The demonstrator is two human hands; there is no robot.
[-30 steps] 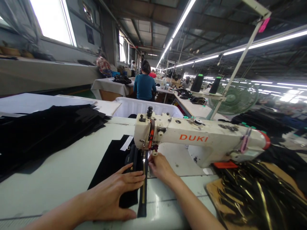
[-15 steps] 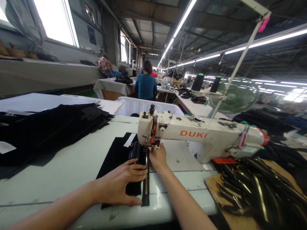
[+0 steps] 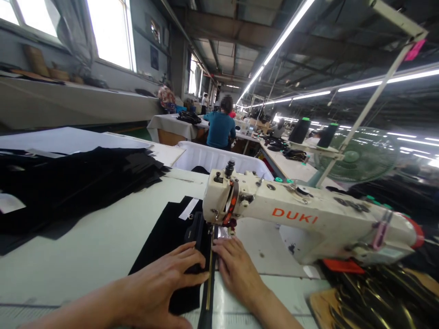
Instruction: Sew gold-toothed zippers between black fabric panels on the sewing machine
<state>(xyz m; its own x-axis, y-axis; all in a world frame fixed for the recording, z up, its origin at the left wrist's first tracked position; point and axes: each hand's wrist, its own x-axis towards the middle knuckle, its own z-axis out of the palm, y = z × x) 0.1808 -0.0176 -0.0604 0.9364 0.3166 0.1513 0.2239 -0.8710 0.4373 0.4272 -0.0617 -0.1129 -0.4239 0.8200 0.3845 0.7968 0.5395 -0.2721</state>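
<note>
A black fabric panel (image 3: pixel 159 233) lies on the pale sewing table, its inner edge under the needle end of a white sewing machine (image 3: pixel 254 201). A black zipper (image 3: pixel 210 292) with gold teeth runs along that edge, from the presser foot towards me. My left hand (image 3: pixel 168 278) rests on the panel with its fingers spread, fingertips at the zipper's left side. From the right, my right hand (image 3: pixel 238 269) lies with extended fingertips on the zipper's edge, just in front of the presser foot. A white label (image 3: pixel 188 209) and a dark holder-like piece (image 3: pixel 194 230) sit on the panel.
Stacked black fabric pieces (image 3: pixel 78 183) cover the table's left side. Several gold-toothed zippers (image 3: pixel 373 297) lie in a heap at lower right. Behind the machine stand a white bin (image 3: pixel 219 157), thread cones (image 3: pixel 300 130) and a green fan (image 3: pixel 353 155). A person (image 3: pixel 219 128) sits farther off.
My right hand has drawn back from beside the presser foot towards me, its fingers now flatter along the zipper. My left hand has shifted slightly nearer me. The whole view has swung left.
</note>
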